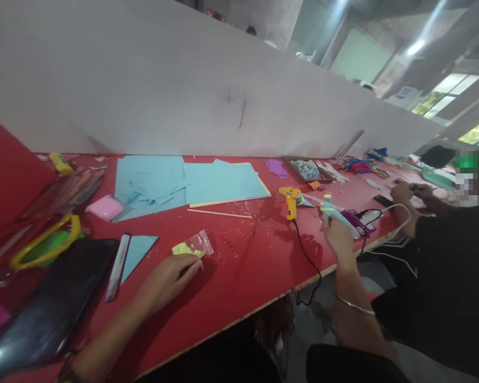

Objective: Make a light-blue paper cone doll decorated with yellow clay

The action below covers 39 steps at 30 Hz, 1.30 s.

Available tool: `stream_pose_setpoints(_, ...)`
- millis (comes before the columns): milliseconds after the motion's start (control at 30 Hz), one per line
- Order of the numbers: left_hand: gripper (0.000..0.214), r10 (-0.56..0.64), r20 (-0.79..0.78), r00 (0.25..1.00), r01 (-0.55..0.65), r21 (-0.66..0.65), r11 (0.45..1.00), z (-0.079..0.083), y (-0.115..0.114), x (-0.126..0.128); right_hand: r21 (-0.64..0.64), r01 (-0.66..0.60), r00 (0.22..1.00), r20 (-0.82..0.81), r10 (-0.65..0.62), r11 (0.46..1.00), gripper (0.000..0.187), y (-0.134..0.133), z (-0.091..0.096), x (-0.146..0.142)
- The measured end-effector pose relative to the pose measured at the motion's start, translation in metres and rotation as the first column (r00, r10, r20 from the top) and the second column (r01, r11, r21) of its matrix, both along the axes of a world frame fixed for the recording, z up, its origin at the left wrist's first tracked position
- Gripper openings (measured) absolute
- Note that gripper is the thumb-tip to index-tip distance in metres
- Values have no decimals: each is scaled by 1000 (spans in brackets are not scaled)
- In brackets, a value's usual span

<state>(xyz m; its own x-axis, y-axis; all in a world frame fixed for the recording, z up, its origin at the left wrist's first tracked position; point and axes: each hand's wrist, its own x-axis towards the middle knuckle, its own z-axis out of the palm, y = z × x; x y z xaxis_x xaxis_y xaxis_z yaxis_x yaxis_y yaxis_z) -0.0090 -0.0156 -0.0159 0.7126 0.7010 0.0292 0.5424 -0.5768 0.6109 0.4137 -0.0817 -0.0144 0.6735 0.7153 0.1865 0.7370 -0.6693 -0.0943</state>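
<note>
My left hand [170, 279] rests low over the red table, its fingers curled together at the near edge of a soft yellow lump, which looks like modelling clay [181, 248]. A clear plastic bag [203, 242] lies against that lump. Out to the right, my right hand [338, 234], with a bangle on the wrist, is closed around a small light-blue and pale-yellow craft piece [327, 206]; its lower part is hidden by the fingers. Just left of it stands a yellow glue gun [290, 201] with a black cord.
Light-blue sheets [151, 181] with cut strips lie along the wall. A thin wooden stick [219, 213], pink packet [104, 207], cutter knife [117, 266], black tablet-like slab [51, 303] and yellow-handled tool [43, 244] lie around. A co-worker's hands [411, 194] are at far right.
</note>
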Motion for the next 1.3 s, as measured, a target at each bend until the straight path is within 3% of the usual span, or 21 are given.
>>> stream_pose_setpoints(167, 37, 7, -23, 1000, -7, 4, 1000, 2, -2, 0, -111, 1, 1000, 17, 0, 994, 42, 25, -1, -7)
stream_pose_setpoints(333, 37, -6, -56, 998, 9, 51, 999, -2, -3, 0, -203, -1, 999, 47, 11, 979, 43, 33, -1, -5)
stream_pose_setpoints(633, 37, -35, -170, 985, 59, 134, 989, -3, -5, 2, -352, -8, 999, 47, 27, 936, 42, 27, 6, -7)
stream_pose_setpoints(833, 35, -27, -164, 986, 49, 134, 990, -6, -4, 2, -414, 8, 997, 68, 22, 910, 38, 3, 29, -30)
stream_pose_setpoints(933, 34, -18, -157, 987, 39, 133, 990, -6, -5, 3, -423, -74, 990, 76, 116, 903, 34, -12, 45, -53)
stream_pose_setpoints(1033, 33, 6, -142, 990, 13, 132, 991, -5, -5, 2, -397, -299, 949, -23, 316, 868, 33, -17, 59, -86)
stream_pose_setpoints(1067, 33, 18, -131, 991, -1, 133, 991, -5, -5, 1, -375, -379, 922, -74, 380, 846, 32, -16, 63, -99)
stream_pose_setpoints(1133, 33, 48, -104, 993, -33, 135, 990, -4, -5, 0, -332, -608, 793, -222, 567, 721, 32, -9, 70, -127)
stream_pose_setpoints(1167, 34, 63, -88, 994, -51, 137, 989, -4, -5, -1, -261, -735, 677, -309, 668, 625, 35, -3, 73, -142)
stream_pose_setpoints(1233, 31, 95, -61, 994, -85, 145, 986, -4, -5, -2, -71, -924, 362, -483, 798, 376, 40, 11, 75, -171)
stream_pose_setpoints(1300, 27, 139, -45, 989, -129, 168, 977, -4, -3, -3, 89, -982, 86, -572, 816, 166, 42, 27, 74, -196)
